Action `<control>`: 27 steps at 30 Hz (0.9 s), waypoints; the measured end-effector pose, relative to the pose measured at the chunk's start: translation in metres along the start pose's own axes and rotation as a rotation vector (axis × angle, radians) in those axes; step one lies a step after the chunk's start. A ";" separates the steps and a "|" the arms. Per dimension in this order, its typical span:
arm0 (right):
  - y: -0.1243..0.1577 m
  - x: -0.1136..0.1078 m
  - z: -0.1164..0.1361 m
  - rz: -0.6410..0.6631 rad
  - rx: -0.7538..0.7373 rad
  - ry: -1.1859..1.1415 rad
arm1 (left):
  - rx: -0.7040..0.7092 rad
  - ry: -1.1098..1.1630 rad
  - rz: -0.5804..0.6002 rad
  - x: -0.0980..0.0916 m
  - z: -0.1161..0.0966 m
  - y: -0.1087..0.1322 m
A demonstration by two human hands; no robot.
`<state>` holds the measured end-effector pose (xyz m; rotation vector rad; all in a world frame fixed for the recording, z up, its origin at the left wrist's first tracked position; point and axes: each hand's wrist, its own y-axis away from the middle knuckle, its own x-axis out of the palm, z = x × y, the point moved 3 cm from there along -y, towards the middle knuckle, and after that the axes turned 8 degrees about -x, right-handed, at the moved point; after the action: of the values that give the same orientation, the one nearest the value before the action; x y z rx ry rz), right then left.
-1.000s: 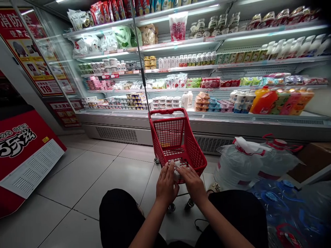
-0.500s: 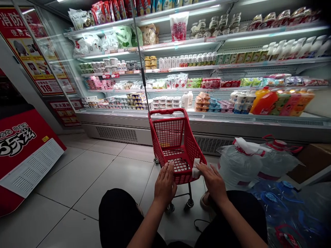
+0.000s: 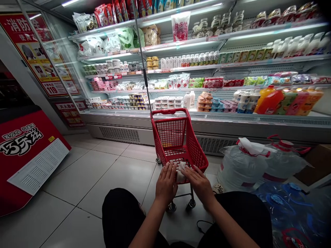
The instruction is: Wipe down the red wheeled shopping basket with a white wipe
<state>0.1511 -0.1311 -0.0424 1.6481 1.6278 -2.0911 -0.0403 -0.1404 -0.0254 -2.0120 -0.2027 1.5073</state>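
Cloth (image 3: 180, 174), white and crumpled, is seen in the head view at the near end of the red shopping cart (image 3: 196, 147), between the two hands. The right hand (image 3: 200, 184) has its fingers laid on this cloth, quite straight; its thumb is hidden, so I cannot tell whether the cloth is pinched or only pressed. The left hand (image 3: 165, 187) is open, with fingers stretched together at the near left edge of the cart, and it seems to hold nothing.

In my judgement, the step in hand is wiping along this near edge. The next move would call for light, even pressure on the cloth, while the left hand steadies the cart, because its wheels (image 3: 190, 204) could let it roll.

Around, a refrigerated display (image 3: 116, 120) with dairy goods and drinks stands behind the cart. A thin dark pole (image 3: 145, 77) rises by the left corner of the cart handle. On the right are bagged water bottles (image 3: 240, 167) and blue bottles (image 3: 276, 206), which limit the room on that side. A black cable (image 3: 198, 225) lies on the floor between the knees and could catch a foot.
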 end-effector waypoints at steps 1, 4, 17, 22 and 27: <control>0.010 -0.006 -0.013 0.004 0.022 0.022 | 0.009 -0.009 0.002 0.000 0.000 0.000; 0.038 -0.023 -0.050 -0.030 0.121 0.083 | 0.023 -0.007 0.006 0.001 0.000 0.001; 0.000 0.005 0.003 -0.055 0.116 -0.065 | -0.016 0.054 0.012 0.001 -0.006 0.001; -0.016 0.007 0.014 -0.057 0.161 -0.205 | -0.017 0.085 0.019 0.000 -0.007 0.001; -0.021 -0.007 0.008 -0.056 0.266 -0.382 | -0.043 0.112 0.044 -0.006 -0.010 -0.003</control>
<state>0.1365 -0.1311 -0.0236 1.1584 1.3396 -2.5446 -0.0332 -0.1448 -0.0172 -2.1411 -0.1474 1.4234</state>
